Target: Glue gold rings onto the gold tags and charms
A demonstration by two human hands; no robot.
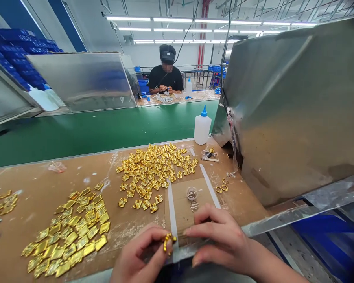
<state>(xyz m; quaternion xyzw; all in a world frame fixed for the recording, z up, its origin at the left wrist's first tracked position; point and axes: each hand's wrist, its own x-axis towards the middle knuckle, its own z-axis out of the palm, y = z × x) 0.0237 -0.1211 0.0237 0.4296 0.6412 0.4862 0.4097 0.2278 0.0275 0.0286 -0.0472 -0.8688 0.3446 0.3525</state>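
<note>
My left hand (pixel 146 251) pinches a small shiny gold metal piece (pixel 166 241) between thumb and fingers, near the front edge of the table. To its right, my right hand (pixel 220 237) hovers with thumb and fingers apart, holding nothing that I can see. Just beyond the right hand, a small round clear cup (pixel 191 193) with a thin stick across it sits on a cardboard sheet (pixel 181 220). A heap of small gold pieces (pixel 149 169) lies past my left hand. Flatter gold pieces (pixel 76 232) are spread at the left.
A white bottle with a blue cap (pixel 202 127) stands at the table's back edge. Gold rings (pixel 222 188) lie at the right, beside a large metal panel (pixel 295 110). Beyond the green belt (pixel 106 131), another person (pixel 166 76) works at a bench.
</note>
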